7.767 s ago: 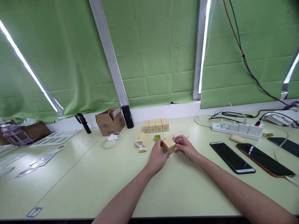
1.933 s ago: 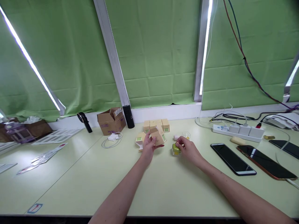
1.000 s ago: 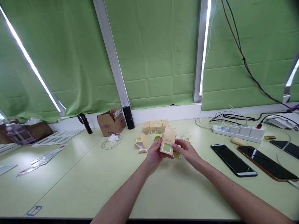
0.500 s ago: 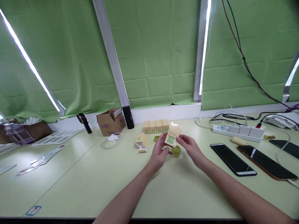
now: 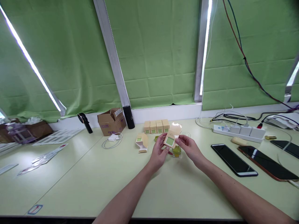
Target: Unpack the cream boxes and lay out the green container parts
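Between my two hands is a small tan cardboard box (image 5: 170,139) with a green square on its front and its top flap up, shiny with glare. My left hand (image 5: 160,152) grips its left side, and my right hand (image 5: 188,145) pinches the right edge. Just below it on the table stands a small clear container with yellow-green contents (image 5: 177,152), partly hidden by the hands. To the left an opened tan box (image 5: 141,143) lies with its flap out. Behind, several similar boxes (image 5: 156,127) stand in a row. A green object (image 5: 156,137) shows partly behind my left hand.
A brown carton (image 5: 112,123), a black cylinder (image 5: 128,117), a white charger (image 5: 113,137) and a black handheld device (image 5: 85,122) stand or lie at the back left. On the right are a power strip (image 5: 238,132) with cables, a white phone (image 5: 234,160) and a brown-edged phone (image 5: 268,162).
The box in my hands has tilted slightly and its top flap catches more glare. Both hands stay on it, in nearly the same place.
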`<move>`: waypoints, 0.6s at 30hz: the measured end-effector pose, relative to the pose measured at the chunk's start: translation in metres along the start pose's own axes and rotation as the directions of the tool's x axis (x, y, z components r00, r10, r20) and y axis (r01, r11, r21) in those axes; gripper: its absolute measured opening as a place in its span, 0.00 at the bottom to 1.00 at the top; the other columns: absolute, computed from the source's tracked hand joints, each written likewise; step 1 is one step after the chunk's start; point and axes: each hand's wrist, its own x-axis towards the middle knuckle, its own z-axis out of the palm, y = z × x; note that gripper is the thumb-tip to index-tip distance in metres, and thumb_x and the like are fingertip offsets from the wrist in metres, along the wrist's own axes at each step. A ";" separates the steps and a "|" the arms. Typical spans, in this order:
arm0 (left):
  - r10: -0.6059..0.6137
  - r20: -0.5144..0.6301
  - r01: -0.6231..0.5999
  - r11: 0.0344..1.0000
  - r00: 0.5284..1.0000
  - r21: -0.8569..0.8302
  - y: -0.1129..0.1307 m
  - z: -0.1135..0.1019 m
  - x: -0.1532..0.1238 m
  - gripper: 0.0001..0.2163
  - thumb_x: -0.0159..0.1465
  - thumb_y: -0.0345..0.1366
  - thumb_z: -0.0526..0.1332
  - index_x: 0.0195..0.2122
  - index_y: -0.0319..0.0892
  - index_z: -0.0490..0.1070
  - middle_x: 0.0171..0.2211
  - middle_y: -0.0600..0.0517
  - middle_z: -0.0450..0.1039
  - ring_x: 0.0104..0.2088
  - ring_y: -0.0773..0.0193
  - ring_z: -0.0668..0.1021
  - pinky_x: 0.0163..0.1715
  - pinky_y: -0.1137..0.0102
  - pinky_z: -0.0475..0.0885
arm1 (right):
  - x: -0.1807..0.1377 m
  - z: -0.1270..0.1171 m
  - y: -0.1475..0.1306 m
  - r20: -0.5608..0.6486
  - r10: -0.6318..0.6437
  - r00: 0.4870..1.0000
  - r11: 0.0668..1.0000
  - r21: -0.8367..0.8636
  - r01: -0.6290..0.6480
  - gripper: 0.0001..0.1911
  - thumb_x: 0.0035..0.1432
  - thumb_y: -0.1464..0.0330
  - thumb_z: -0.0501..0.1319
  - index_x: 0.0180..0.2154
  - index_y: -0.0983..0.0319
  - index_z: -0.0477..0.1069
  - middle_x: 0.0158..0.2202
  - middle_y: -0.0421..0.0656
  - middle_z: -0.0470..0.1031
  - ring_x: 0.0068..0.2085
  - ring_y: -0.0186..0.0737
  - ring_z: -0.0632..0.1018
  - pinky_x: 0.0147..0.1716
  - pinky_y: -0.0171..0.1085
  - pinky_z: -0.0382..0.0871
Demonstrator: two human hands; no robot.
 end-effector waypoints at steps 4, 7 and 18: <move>0.009 -0.002 -0.009 1.000 1.000 0.018 -0.001 -0.001 0.000 0.27 0.67 0.43 0.64 0.65 0.49 0.58 0.62 0.40 0.67 0.57 0.48 0.74 0.37 0.65 0.80 | 0.001 -0.001 0.006 0.020 0.016 1.000 1.000 0.018 -0.017 0.31 0.50 0.41 0.69 0.44 0.58 0.74 0.42 0.50 0.84 0.45 0.53 0.84 0.49 0.49 0.76; 0.010 -0.003 -0.010 1.000 1.000 0.022 -0.001 -0.001 0.000 0.26 0.67 0.43 0.64 0.65 0.49 0.59 0.62 0.40 0.67 0.56 0.49 0.74 0.38 0.66 0.80 | 0.001 -0.002 0.010 0.036 0.029 0.999 0.999 0.038 -0.030 0.31 0.51 0.42 0.69 0.45 0.58 0.73 0.42 0.50 0.85 0.45 0.54 0.84 0.49 0.51 0.76; 0.007 -0.025 -0.007 1.000 1.000 0.016 0.001 -0.001 0.001 0.25 0.65 0.39 0.64 0.61 0.47 0.60 0.57 0.40 0.70 0.53 0.51 0.75 0.35 0.68 0.77 | 0.001 0.000 0.014 0.072 0.002 0.997 1.000 0.019 -0.004 0.32 0.51 0.44 0.70 0.48 0.59 0.71 0.41 0.49 0.84 0.47 0.54 0.83 0.50 0.51 0.75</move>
